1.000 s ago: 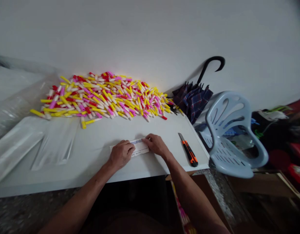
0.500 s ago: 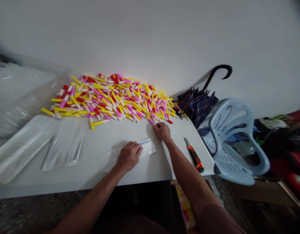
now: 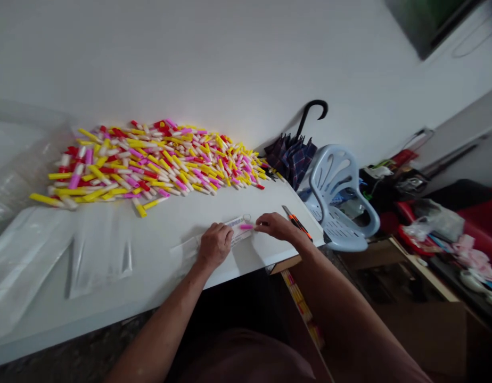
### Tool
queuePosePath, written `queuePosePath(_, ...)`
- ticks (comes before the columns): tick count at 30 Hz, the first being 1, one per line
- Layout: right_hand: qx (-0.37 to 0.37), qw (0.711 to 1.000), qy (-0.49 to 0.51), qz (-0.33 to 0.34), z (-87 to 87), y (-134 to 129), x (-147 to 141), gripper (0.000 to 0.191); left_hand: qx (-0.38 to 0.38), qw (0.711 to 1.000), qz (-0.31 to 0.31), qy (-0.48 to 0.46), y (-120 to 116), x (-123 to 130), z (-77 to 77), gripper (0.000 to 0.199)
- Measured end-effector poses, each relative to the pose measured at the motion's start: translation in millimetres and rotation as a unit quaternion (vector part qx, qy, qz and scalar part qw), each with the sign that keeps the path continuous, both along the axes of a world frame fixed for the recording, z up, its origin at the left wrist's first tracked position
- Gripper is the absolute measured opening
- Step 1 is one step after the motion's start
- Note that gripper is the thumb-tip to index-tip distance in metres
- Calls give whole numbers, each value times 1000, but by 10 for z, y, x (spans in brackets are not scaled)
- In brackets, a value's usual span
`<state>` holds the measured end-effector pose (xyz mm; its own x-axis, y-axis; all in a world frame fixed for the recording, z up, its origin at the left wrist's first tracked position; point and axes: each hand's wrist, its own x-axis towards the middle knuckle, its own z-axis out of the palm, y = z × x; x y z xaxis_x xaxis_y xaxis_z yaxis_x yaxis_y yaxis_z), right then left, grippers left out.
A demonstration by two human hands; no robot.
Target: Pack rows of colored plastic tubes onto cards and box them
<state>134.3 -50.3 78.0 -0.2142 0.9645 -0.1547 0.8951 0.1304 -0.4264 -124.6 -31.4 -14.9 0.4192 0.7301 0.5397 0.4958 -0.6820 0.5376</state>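
My left hand (image 3: 216,246) rests on a clear plastic sleeve (image 3: 186,249) with a printed paper label (image 3: 235,230), holding it down on the white table (image 3: 158,250). My right hand (image 3: 276,226) pinches a pink-capped marker (image 3: 246,226) just right of the label. Behind them lies a wide heap of markers (image 3: 150,165) with yellow, red, pink and white parts. Two stray yellow markers (image 3: 148,206) lie at its front edge. The sleeve's opening is hard to make out.
An orange-and-black utility knife (image 3: 296,222) lies partly behind my right hand. Flat plastic bags (image 3: 98,250) lie on the table's left. A plaid umbrella (image 3: 292,159) and a pale blue chair (image 3: 337,202) stand right, beyond the table's edge. A cardboard box (image 3: 302,308) sits below.
My right hand has come back from the heap's front edge to the label with a pink marker in its fingers. The view has swung right and the left hand stays on the sleeve.
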Motion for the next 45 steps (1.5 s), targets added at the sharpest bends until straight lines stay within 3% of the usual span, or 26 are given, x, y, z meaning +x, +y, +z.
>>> queuePosePath(6,-41,995,91,25,-232,50,-357,29,15,999,-26,27,-14,15,-12,17)
queuePosePath(10,-89,972,211,-53,-426,-29,-375,33,4,1000,-10,25,-14,14,-13,20)
queuePosePath(13,-50,968,223,-100,-518,-105,-328,28,6,1000,-12,25,-13,16,-2,20)
queuePosePath(16,-5,973,218,-77,-519,-180,-301,22,7,999,-14,32,-12,21,13,20)
queuePosePath(18,-31,971,230,-55,-472,-223,-287,22,12,999,-11,36,-10,24,20,21)
queuePosePath(22,-82,945,306,-82,-400,-257,-259,28,19,999,-15,26,-3,25,19,18)
queuePosePath(27,-78,914,393,-64,-571,-177,-351,40,22,999,-10,31,-5,24,18,17)
queuePosePath(31,-75,908,409,-48,-713,-120,-435,43,25,999,-7,35,-14,24,28,19)
queuePosePath(37,-86,912,400,-11,-683,-89,-551,77,32,998,-14,52,7,54,58,17)
queuePosePath(42,-160,904,392,58,-640,100,-463,64,-8,999,-4,50,3,37,54,18)
queuePosePath(45,-64,948,309,-30,-614,476,-192,43,-49,998,-14,48,-19,-19,47,15)
